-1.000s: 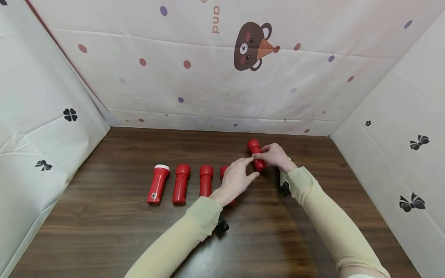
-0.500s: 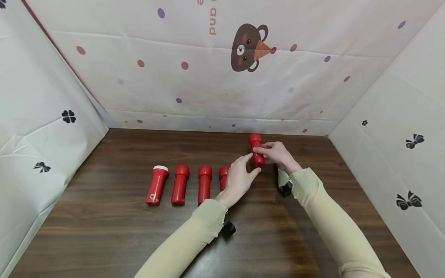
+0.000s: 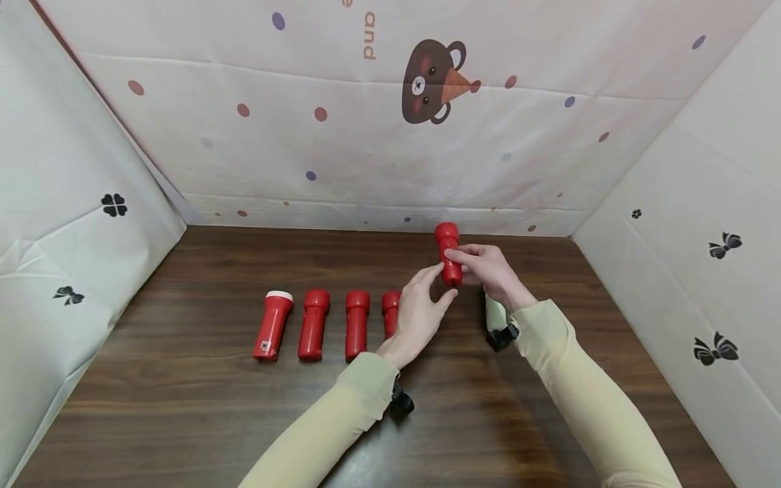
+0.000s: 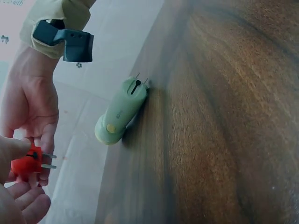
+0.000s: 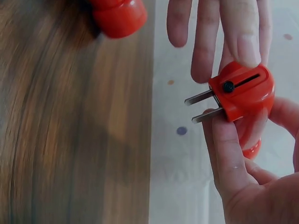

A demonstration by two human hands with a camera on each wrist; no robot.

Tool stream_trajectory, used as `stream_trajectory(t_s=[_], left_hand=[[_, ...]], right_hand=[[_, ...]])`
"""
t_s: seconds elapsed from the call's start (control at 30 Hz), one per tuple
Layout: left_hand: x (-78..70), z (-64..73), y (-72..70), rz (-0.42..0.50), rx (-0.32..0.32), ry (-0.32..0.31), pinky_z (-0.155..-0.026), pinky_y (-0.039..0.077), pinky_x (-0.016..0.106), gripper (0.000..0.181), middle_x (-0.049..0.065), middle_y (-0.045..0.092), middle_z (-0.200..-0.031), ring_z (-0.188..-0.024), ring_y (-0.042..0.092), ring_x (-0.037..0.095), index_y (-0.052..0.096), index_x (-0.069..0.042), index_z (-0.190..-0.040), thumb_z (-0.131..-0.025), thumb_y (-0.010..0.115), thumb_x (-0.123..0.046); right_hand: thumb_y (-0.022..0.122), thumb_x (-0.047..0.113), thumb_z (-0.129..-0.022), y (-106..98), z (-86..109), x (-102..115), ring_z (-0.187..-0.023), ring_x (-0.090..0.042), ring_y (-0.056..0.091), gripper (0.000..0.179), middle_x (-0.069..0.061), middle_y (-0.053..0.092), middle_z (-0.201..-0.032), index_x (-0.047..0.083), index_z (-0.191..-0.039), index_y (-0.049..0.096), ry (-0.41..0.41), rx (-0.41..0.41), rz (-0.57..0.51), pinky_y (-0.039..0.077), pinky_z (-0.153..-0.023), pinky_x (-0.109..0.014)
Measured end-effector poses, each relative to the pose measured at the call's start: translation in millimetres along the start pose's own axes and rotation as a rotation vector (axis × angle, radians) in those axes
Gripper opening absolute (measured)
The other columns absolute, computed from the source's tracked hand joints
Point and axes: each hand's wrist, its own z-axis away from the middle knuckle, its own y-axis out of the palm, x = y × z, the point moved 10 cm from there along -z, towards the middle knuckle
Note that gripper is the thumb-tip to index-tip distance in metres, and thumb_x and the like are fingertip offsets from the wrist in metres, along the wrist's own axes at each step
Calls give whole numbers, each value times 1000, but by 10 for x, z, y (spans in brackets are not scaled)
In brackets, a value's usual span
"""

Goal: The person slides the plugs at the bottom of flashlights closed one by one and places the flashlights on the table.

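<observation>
A: Where do we find the red plug-in flashlight (image 3: 448, 243)?

B: We have it off the tabletop (image 3: 183, 407), lamp head (image 3: 447, 232) toward twelve o'clock, plug end toward six.

A: What is the state of our grip?

B: Our right hand (image 3: 491, 272), at four o'clock from it, pinches the barrel between thumb and fingers. Our left hand (image 3: 417, 310), at seven o'clock, has its fingers spread and clasps nothing. One fingertip overlaps the plug end in the right wrist view; we cannot confirm contact.

A: How do we rate its handling?

B: We judge it light and stiff. The shell looks like hard, glossy plastic, so fingers may slip. We should hold it mid-barrel, keep load off the two metal prongs (image 5: 200, 98), likely its weakest part, and avoid the black slider (image 5: 228, 87).

A: What lies around it?

B: A pale green flashlight (image 4: 119, 114) at five o'clock. Toward eight, in a row, three all-red flashlights (image 3: 314, 325), the nearest partly hidden, then a white-rimmed red flashlight (image 3: 272, 327).
</observation>
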Motion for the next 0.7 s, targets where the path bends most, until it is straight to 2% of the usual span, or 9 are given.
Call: stream_trajectory(t_s=[0.27, 0.5, 0.7], left_hand=[[-155, 44, -109, 14, -52, 104, -112, 56, 37, 53, 7, 68, -143, -131, 68, 22, 63, -12, -145, -95, 79, -16], [-233, 79, -176, 25, -33, 149, -110, 57, 39, 54, 9, 66, -143, -130, 68, 24, 62, -12, -146, -95, 78, -16], [-267, 121, -232, 20, -38, 215, -109, 58, 39, 54, 10, 66, -141, -128, 69, 24, 63, -11, -145, -94, 80, -15]], right_hand=[[65, 27, -103, -4, 149, 144, -73, 1, 72, 59, 17, 73, -82, -12, -145, 50, -70, -36, -60, 63, -71, -18], [65, 25, -103, 6, 260, 199, -75, 2, 73, 61, 18, 73, -86, -13, -148, 46, -96, -40, -113, 62, -72, -17], [64, 26, -104, 33, 340, 203, -78, 1, 74, 62, 17, 74, -92, -10, -149, 45, -92, -33, -136, 63, -75, -18]])
